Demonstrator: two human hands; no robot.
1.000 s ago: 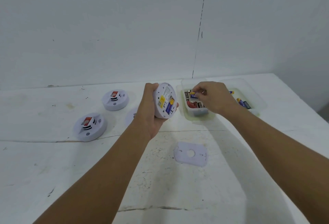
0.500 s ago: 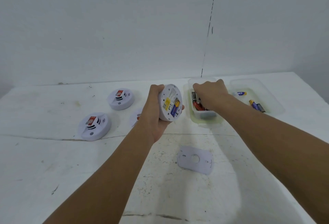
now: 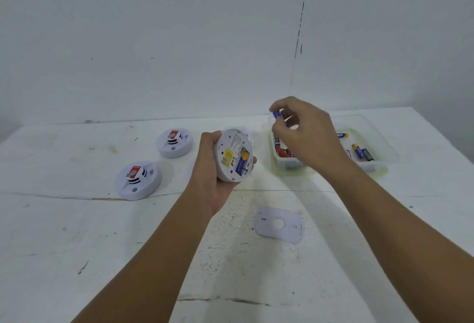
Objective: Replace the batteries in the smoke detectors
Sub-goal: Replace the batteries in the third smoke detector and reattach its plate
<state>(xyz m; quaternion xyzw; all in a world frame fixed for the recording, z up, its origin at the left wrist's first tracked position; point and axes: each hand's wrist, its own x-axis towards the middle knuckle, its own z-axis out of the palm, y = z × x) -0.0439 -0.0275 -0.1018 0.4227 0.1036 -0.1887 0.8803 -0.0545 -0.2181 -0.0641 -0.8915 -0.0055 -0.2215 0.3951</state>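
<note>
Head view: there are three smoke alarms. Two sit face up on the white tabletop (image 3: 77, 220) at about 9 o'clock: the near alarm (image 3: 138, 180) and the far alarm (image 3: 174, 142), well apart from the hands. The third, the held alarm (image 3: 234, 159), is in the left hand (image 3: 218, 176). The fingers are curled around its rim, and its open back is tipped toward the right. One blue battery sits inside it.

The right hand (image 3: 305, 138) is at about 1 o'clock, above the near box (image 3: 275, 166). Its fingertips pinch one small blue battery (image 3: 277, 114).

There are two clear boxes side by side. The near box has red and black batteries in it, but the hand hides some, so I cannot count them. The far box (image 3: 384, 143) has three or so batteries.

One flat white plate (image 3: 278, 225) with a round hole lies at about 5 o'clock, alone on the tabletop.

Half a second ago the right hand was down inside the near box. Now it is lifted up with the battery. The left hand has kept the same hold on its alarm.
</note>
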